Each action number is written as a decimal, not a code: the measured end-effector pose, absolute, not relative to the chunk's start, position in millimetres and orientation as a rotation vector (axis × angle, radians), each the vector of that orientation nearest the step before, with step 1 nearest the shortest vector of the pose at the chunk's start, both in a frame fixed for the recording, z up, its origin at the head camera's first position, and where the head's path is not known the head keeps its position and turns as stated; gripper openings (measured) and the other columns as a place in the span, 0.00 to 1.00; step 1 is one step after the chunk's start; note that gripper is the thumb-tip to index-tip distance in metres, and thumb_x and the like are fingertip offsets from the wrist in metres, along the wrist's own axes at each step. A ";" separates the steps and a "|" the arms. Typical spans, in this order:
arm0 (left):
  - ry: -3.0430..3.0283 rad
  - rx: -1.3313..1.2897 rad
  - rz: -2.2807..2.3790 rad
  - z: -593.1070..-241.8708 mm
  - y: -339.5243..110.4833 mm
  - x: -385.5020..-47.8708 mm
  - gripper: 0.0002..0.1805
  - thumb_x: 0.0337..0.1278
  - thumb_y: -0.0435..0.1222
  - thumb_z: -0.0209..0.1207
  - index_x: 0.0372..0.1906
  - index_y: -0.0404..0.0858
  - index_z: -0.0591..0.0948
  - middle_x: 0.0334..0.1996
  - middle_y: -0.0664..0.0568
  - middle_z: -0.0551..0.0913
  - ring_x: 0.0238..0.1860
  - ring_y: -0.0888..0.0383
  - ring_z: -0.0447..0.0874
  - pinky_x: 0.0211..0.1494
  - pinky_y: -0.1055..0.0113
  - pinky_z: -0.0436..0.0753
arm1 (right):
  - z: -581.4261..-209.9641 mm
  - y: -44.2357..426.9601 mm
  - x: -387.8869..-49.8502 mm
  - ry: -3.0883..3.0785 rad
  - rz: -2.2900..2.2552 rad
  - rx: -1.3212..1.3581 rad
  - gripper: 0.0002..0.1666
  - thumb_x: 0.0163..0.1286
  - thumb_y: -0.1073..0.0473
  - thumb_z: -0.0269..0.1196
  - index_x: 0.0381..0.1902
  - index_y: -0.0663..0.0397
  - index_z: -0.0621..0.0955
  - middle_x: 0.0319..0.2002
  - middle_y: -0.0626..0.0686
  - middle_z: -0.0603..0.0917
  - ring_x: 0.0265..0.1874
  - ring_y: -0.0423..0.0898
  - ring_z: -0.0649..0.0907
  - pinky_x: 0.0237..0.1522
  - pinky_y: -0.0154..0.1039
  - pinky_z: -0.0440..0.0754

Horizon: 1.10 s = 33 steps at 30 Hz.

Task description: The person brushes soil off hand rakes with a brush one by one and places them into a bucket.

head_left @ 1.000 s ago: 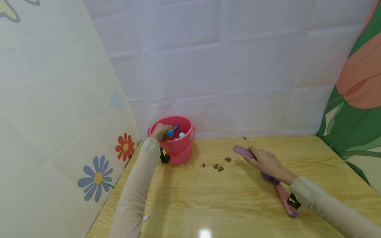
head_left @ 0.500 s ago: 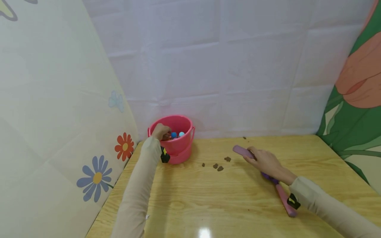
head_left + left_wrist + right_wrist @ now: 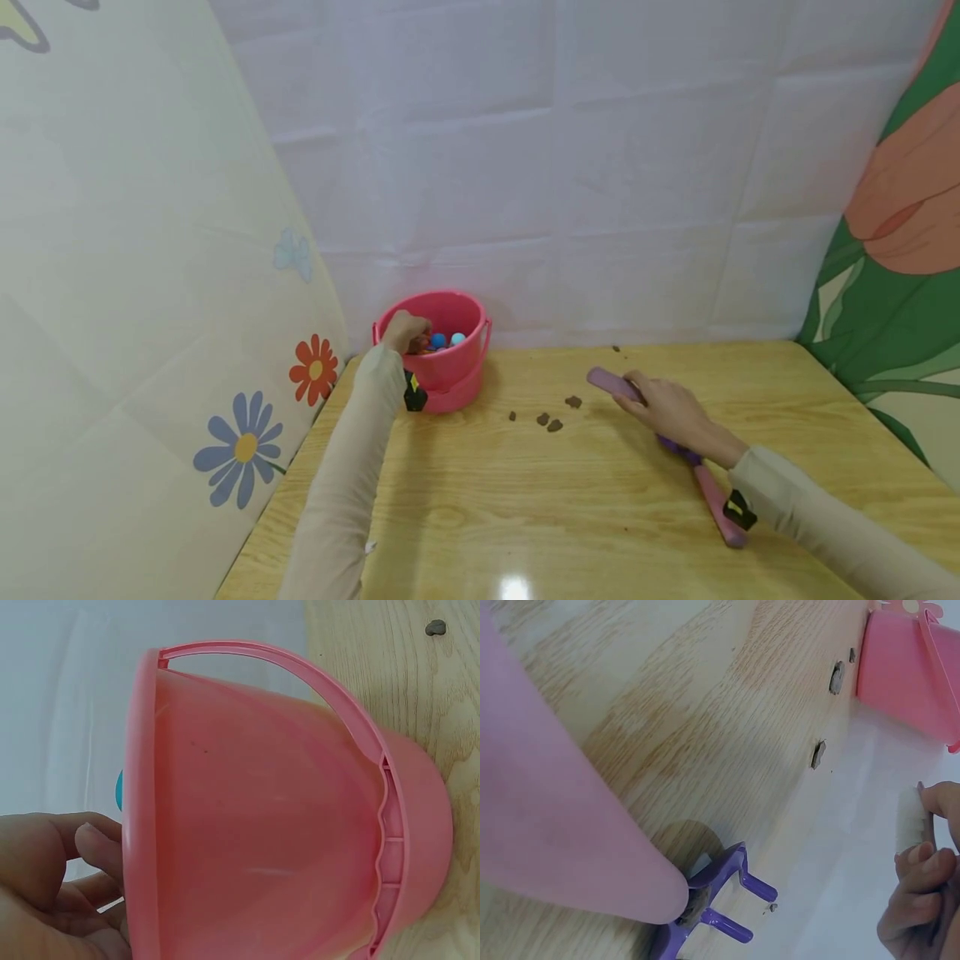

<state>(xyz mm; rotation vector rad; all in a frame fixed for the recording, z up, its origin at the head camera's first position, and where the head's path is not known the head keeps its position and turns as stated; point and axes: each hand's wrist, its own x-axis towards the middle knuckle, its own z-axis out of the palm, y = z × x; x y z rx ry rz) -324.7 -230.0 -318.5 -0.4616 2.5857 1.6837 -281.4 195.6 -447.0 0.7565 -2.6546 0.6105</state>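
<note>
My left hand [image 3: 406,331] reaches over the near-left rim into a pink bucket [image 3: 450,379]. A blue ball [image 3: 438,340] and a pale blue ball [image 3: 457,338] lie inside, beside the fingers. In the left wrist view the bucket's rim hides the fingertips, so what they touch cannot be made out. My right hand [image 3: 667,408] grips a purple brush [image 3: 611,382] above the table; its white bristles [image 3: 910,819] show in the right wrist view. Below that hand lies a toy rake with a pink handle [image 3: 720,506] and a purple pronged head [image 3: 716,889].
Several brown crumbs [image 3: 555,425] are scattered on the wooden table [image 3: 517,500] between bucket and brush. A white cloth [image 3: 562,167] hangs behind the table. Flower-printed panels stand left [image 3: 150,292] and right [image 3: 907,250]. A small white scrap [image 3: 370,547] lies by the left sleeve.
My left fingers have sunk lower into the bucket; a blue piece seen by them earlier is out of sight, and the blue ball sits slightly further right. The right hand has stayed still.
</note>
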 end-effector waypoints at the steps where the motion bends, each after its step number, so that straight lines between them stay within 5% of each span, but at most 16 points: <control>1: 2.591 -0.456 1.678 -317.7 -229.9 -323.8 0.15 0.57 0.28 0.56 0.16 0.37 0.73 0.10 0.53 0.68 0.11 0.61 0.67 0.19 0.71 0.70 | -446.9 195.8 -281.2 -2.658 0.612 0.755 0.25 0.71 0.51 0.63 0.52 0.68 0.78 0.23 0.49 0.79 0.17 0.40 0.70 0.19 0.37 0.67; 11: 2.613 -0.249 1.706 -311.2 -229.9 -317.4 0.18 0.55 0.28 0.52 0.11 0.40 0.69 0.09 0.54 0.62 0.12 0.61 0.59 0.19 0.69 0.62 | -442.2 199.6 -279.0 -2.681 0.607 0.750 0.26 0.72 0.51 0.62 0.54 0.69 0.77 0.23 0.49 0.78 0.17 0.41 0.71 0.20 0.38 0.68; 33: 2.612 -0.223 1.646 -310.5 -225.1 -316.1 0.17 0.58 0.32 0.54 0.13 0.38 0.74 0.08 0.56 0.65 0.10 0.63 0.60 0.17 0.72 0.61 | -441.6 212.2 -276.7 -2.702 0.589 0.718 0.27 0.73 0.49 0.61 0.55 0.69 0.76 0.22 0.47 0.77 0.17 0.41 0.72 0.19 0.38 0.69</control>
